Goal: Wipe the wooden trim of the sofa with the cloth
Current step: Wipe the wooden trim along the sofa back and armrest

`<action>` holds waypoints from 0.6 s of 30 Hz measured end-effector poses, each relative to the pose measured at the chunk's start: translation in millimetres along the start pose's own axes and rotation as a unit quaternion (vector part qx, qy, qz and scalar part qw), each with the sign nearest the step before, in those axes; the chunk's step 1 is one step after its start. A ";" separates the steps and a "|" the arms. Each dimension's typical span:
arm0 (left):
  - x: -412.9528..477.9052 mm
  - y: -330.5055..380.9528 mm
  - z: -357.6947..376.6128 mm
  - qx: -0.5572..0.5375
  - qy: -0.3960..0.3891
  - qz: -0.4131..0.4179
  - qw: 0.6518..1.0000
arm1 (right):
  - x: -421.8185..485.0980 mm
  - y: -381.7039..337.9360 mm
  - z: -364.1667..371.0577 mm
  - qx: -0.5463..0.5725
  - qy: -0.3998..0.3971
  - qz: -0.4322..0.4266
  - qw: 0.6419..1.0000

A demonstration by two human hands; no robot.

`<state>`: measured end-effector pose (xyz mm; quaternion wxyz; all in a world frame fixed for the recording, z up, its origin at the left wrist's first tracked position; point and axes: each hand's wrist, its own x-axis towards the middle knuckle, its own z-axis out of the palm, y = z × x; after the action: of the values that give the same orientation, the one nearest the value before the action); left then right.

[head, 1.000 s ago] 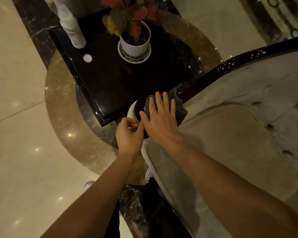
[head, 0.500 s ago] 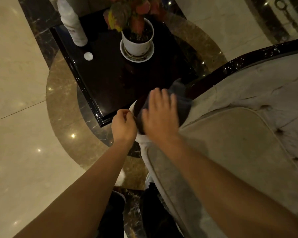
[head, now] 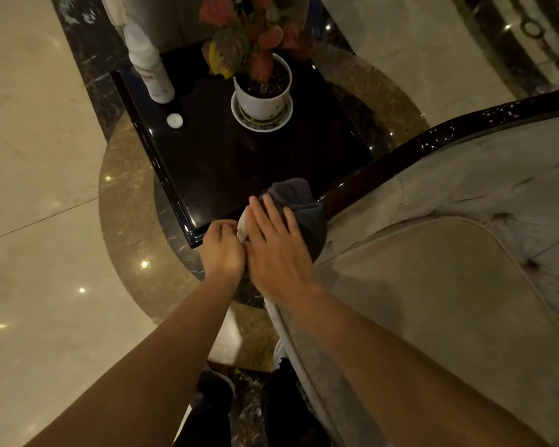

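Your right hand is flat, fingers spread, pressing the cloth on the sofa arm's front end, left hand curled beside it holding nothing I can see, and the wooden trim runs up-right from there.

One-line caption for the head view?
Right hand presses grey cloth onto sofa's dark wooden trim; left hand fisted alongside.

On the worktop left of the sofa, a potted plant stands right of a bottle, with a cap before the bottle.
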<state>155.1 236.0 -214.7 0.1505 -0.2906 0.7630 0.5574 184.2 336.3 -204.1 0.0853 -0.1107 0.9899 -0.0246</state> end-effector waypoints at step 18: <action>4.4 16.7 34.8 0.058 0.112 0.074 0.989 | 30.0 71.5 -4.5 -0.052 0.055 0.116 0.990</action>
<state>138.2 271.0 -216.0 0.0387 -0.2847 0.8253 0.4861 139.2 399.4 -209.4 0.0276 0.0019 0.9991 0.0306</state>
